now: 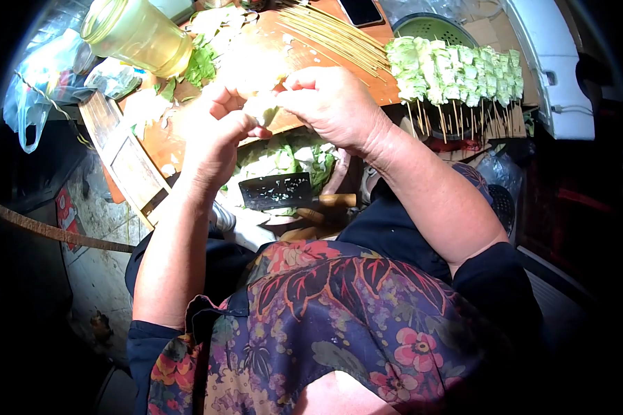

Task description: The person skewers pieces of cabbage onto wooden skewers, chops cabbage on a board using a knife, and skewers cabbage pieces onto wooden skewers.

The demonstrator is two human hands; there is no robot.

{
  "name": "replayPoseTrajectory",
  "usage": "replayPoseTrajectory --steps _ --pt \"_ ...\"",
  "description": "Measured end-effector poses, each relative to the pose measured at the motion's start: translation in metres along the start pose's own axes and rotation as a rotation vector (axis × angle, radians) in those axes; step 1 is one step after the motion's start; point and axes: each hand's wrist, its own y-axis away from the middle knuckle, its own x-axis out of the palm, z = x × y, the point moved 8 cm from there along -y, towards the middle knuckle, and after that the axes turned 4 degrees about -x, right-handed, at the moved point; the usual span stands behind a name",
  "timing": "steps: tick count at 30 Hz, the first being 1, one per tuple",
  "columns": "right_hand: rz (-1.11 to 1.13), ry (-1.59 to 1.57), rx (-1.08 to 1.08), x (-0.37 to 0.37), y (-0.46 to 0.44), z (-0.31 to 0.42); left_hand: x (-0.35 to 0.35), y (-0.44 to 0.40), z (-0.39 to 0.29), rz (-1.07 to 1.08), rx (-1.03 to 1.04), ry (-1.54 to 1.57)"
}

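Observation:
My left hand (pixel 221 135) and my right hand (pixel 329 104) meet over the front edge of the wooden table (pixel 298 52). Between them is a pale green piece of cabbage (pixel 263 107), with the fingers of both hands closed on it. Glare washes out the fingertips, so any stick in them cannot be made out. Below the hands, a basin (pixel 339 173) holds cut cabbage leaves (pixel 284 158). A cleaver (pixel 277 191) with a wooden handle lies across its near side. Bare wooden skewers (pixel 332 34) lie at the back of the table.
Skewered cabbage (pixel 457 69) is lined up at the right, sticks toward me, beside a green colander (pixel 432 28). A phone (pixel 361 10) lies at the back. A yellowish container (pixel 142 38) and plastic bags (pixel 45 83) are at the left. A white foam box (pixel 550 69) stands far right.

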Motion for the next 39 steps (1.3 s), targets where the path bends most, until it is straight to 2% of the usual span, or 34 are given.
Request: replayPoseTrajectory --steps 2,4,9,13,17,24,29,32,34,39 --pt "-0.038 0.063 -0.086 -0.004 0.0 0.008 -0.015 0.001 0.001 -0.149 -0.024 0.159" --pt "-0.072 0.095 -0.182 -0.008 0.003 0.02 -0.033 -0.002 -0.004 -0.239 0.069 0.32" --pt "0.169 0.027 -0.24 0.015 0.028 0.037 -0.077 -0.006 -0.015 -0.415 0.152 0.346" --pt "0.235 -0.028 -0.115 0.023 0.04 0.031 -0.094 -0.003 -0.016 -0.508 0.169 0.434" --pt "0.208 -0.012 -0.033 0.02 0.041 0.026 -0.092 -0.004 -0.029 -0.403 0.227 0.401" --pt "0.208 0.008 -0.052 0.019 0.038 0.027 -0.092 -0.004 -0.031 -0.417 0.289 0.333" --pt "0.222 -0.044 -0.02 0.022 0.038 0.022 -0.097 0.002 -0.033 -0.555 0.354 0.221" --pt "0.235 -0.12 0.025 0.026 0.039 0.019 -0.097 0.004 -0.032 -0.566 0.373 0.168" --pt "0.225 -0.14 0.08 0.028 0.041 0.013 -0.096 0.004 -0.031 -0.578 0.356 0.148" --pt "0.197 -0.11 0.03 0.028 0.039 0.015 -0.081 0.004 -0.029 -0.546 0.272 0.152"
